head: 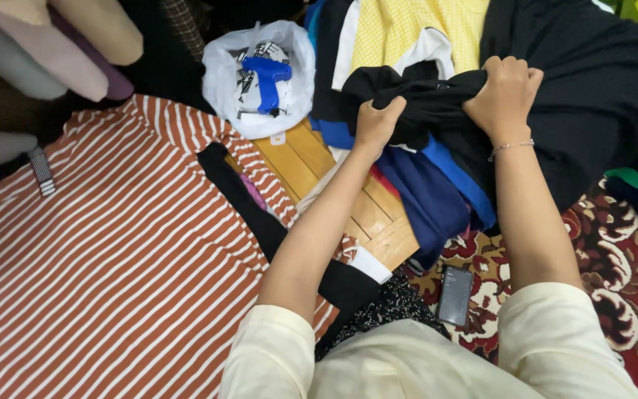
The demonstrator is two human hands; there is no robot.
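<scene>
Rust-and-white striped shirt (112, 251) lies spread flat at left, smoothed out for handling. Behind it, a white plastic bag (263, 81) sits open, cradling a blue tagging gun (267, 80) within reach. On the wooden board (348, 199), left hand (376, 122) is closed tight on a bunched fold of the black garment (585, 89); right hand (503, 96) is likewise fisted on it, lifting it off the clothing pile (415, 185). A dark phone (455, 295) rests on the patterned carpet (629, 273).

Hands: two, left hand (375, 123) and right hand (502, 94)
Phones: one phone (455, 295)
Blue tagging guns: one tagging gun (267, 79)
White plastic bags: one plastic bag (219, 77)
</scene>
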